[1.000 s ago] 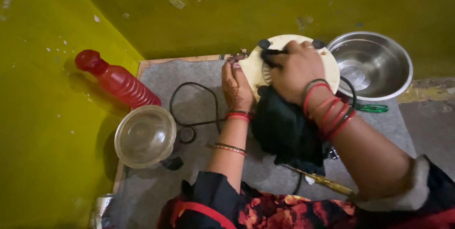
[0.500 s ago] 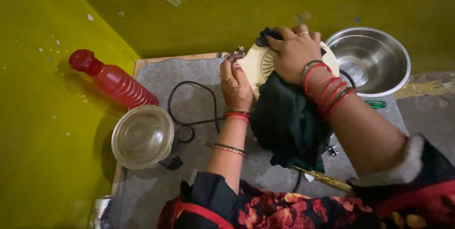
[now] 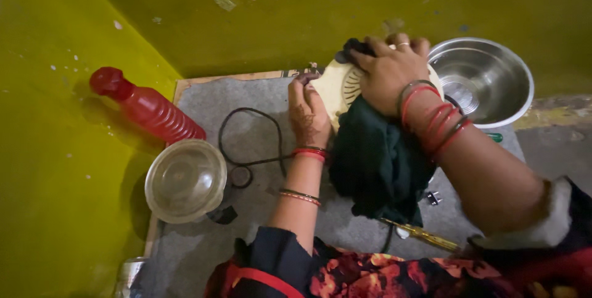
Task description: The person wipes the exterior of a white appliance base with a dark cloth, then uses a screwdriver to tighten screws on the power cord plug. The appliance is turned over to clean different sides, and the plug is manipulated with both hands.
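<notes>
The right hand (image 3: 390,73) presses down on a dark green cloth (image 3: 379,162), its grip closed on the cloth over the top of a round cream appliance (image 3: 340,85). The left hand (image 3: 308,113) rests flat against the left side of that appliance, its grip loose and not closed on anything. The appliance sits at the back of the grey surface (image 3: 246,242), near the wall. A shiny steel bowl (image 3: 484,79) stands just to its right. A black cord (image 3: 246,144) loops to the left. Farther left lie a clear round lid (image 3: 185,179) and a red bottle (image 3: 145,107).
</notes>
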